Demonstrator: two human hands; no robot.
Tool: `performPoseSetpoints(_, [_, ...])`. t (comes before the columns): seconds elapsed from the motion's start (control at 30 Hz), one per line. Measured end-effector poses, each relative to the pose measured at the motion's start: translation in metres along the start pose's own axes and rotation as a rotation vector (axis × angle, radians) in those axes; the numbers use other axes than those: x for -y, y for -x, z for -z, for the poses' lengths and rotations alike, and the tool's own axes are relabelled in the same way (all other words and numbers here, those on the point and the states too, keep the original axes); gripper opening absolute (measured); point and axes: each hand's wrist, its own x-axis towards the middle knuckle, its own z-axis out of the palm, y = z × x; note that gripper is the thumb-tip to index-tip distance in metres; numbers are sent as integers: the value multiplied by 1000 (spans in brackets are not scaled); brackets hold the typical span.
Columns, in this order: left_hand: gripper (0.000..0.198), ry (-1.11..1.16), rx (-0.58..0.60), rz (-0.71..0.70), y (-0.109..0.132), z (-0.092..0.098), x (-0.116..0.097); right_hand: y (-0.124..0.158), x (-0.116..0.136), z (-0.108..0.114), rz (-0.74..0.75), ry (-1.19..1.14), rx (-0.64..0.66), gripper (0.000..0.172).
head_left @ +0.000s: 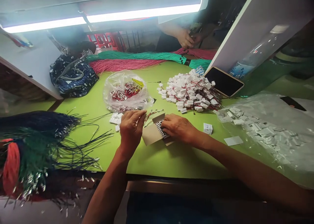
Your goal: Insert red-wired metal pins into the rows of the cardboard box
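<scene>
My left hand [131,128] rests on the green table [157,161], fingers curled round something small I cannot make out, beside thin red cords with metal tips [153,113]. My right hand [178,128] lies over a small open cardboard box [152,134] holding rows of small beads or studs [160,128], fingers bent into the box; what they pinch is hidden. A few white tags [115,120] lie just left of my left hand, and one printed tag [207,128] lies right of my right hand.
A clear bag of red cords [125,91] and a heap of white tags on red strings [190,93] sit beyond the box. Dark and green cord bundles [41,139] lie left; a plastic bag of tags [267,132] right. A phone [224,81], bottle [255,53], and another person's hands [186,37] are behind.
</scene>
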Motion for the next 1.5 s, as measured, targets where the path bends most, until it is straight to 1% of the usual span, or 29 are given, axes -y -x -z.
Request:
performPoseSetpoints(0.13, [15,43,2,65,-2,2,-1,-7,1,0,-6,11,26,17])
performPoseSetpoints(0.2, [15,71,8,112,-5,8,-2,-9,0,0,-6,12,23,16])
performPoseSetpoints(0.27, [16,72,41,136,-9,19,0,-10,0,0,-17,29,26,14])
performPoseSetpoints(0.37, [15,-44,123,109,-19,42,10,-10,1,-1,-13,59,45,15])
performPoseSetpoints(0.43, [15,-174,145,94,-29,53,24,-11,3,0,4,66,56,16])
performPoseSetpoints(0.47, [15,-234,144,105,-36,56,32,-12,4,1,9,68,61,16])
performPoseSetpoints(0.53, [16,-316,172,177,-49,54,50,-13,5,3,10,80,71,17])
performPoseSetpoints(0.6, [18,-382,290,287,-63,43,68,-15,8,4,-8,106,71,18])
performPoseSetpoints(0.67, [20,-439,426,412,-76,27,83,-17,9,3,-32,128,69,19])
performPoseSetpoints(0.77, [16,-470,461,486,-91,5,98,-19,11,-1,-55,127,67,20])
performPoseSetpoints(0.93, [18,-461,420,570,-106,-22,120,-16,9,-2,-55,91,39,18])
performPoseSetpoints(1.03, [18,-408,381,637,-108,-33,134,-11,7,1,-64,75,2,17])
performPoseSetpoints(1.1, [14,-350,352,675,-107,-38,143,-10,7,2,-83,81,-15,15])
performPoseSetpoints(1.2, [8,-230,305,698,-103,-39,152,-9,8,1,-92,87,-20,9])
performPoseSetpoints(1.3, [11,-72,247,695,-100,-32,157,-10,10,-1,-80,84,0,9])
performPoseSetpoints(1.4, [15,91,159,682,-100,-26,156,-10,11,-3,-62,99,3,14])
performPoseSetpoints(1.5, [17,229,84,658,-101,-23,149,-9,11,-6,-27,120,-21,19])
